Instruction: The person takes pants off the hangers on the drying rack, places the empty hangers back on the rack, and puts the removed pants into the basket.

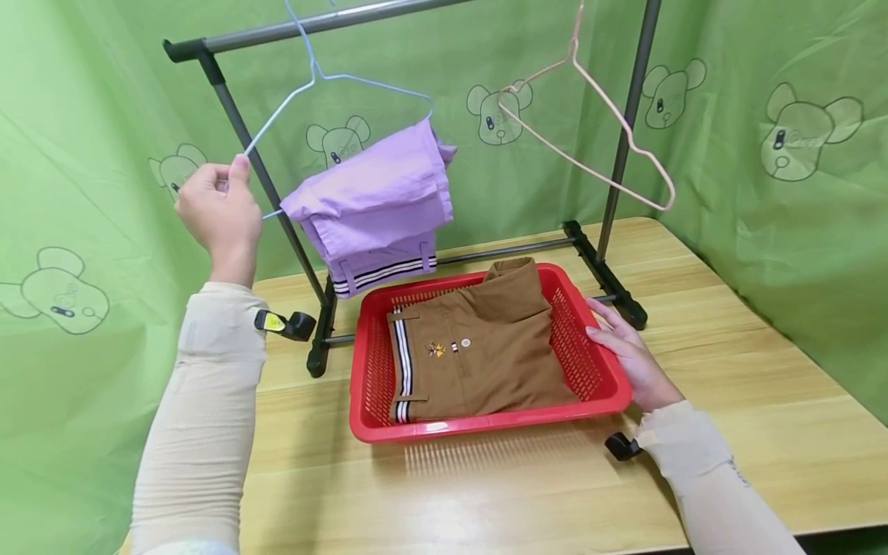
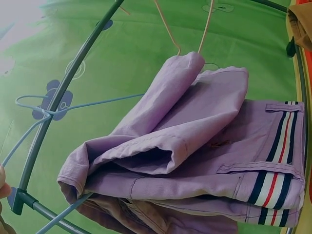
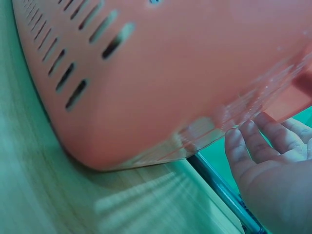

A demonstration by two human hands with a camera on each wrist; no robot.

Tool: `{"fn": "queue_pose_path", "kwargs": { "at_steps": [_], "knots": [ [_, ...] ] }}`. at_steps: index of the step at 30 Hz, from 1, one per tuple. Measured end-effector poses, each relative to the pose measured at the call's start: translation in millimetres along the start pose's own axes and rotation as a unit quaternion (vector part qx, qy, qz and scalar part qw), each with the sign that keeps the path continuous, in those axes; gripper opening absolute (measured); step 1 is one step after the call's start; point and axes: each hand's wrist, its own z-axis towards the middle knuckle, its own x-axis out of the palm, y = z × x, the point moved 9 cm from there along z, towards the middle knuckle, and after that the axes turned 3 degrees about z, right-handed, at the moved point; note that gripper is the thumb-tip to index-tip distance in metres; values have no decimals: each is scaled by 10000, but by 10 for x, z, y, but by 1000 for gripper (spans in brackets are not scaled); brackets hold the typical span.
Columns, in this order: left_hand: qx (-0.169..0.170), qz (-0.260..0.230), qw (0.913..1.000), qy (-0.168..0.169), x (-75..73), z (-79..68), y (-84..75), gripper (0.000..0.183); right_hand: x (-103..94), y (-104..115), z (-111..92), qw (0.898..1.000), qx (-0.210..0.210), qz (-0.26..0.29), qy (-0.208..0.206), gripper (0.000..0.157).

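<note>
In the head view my left hand (image 1: 225, 208) pinches the left side of a blue wire hanger (image 1: 357, 79), which hangs from the rail. Folded purple trousers (image 1: 378, 193) drape over the hanger's lower bar, their striped waistband (image 2: 279, 158) at the right in the left wrist view. On the table stands a red plastic basket (image 1: 486, 424) with slotted walls. Folded brown trousers (image 1: 486, 347) lie in it, striped waistband to the left. My right hand (image 1: 634, 358) touches the basket's right side; in the right wrist view its fingers (image 3: 253, 139) lie fairly straight against the outer wall.
A grey metal rack (image 1: 229, 116) with black feet stands on the wooden table (image 1: 728, 370), behind the basket. At the right of its rail hangs a bare pink hanger (image 1: 583, 166). Green curtains (image 1: 763, 231) with mouse-like drawings surround the table.
</note>
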Motion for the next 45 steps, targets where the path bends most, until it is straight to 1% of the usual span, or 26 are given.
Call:
{"fn": "queue_pose_path", "kwargs": {
  "at_steps": [5,12,22,34,40,45],
  "knots": [
    [-3,4,10000,-15,-19,-9,19,30,11,2,5,10000,-39,36,22,52],
    [75,108,9999,-28,-25,-39,41,31,1,-6,5,9999,42,-48,-105,52],
    [1,-144,9999,-39,-41,-77,62,28,28,8,0,9999,-25,55,86,51],
    [-72,-342,9994,-32,-71,-127,131,26,2,-5,15,9999,21,-111,-83,52],
    [-188,-383,9990,-101,-92,-125,183,25,6,4,12,9999,11,-100,-47,51],
    [-149,-380,9990,-161,-124,-136,194,25,9,15,11,9999,-92,-8,42,51]
  ]
}}
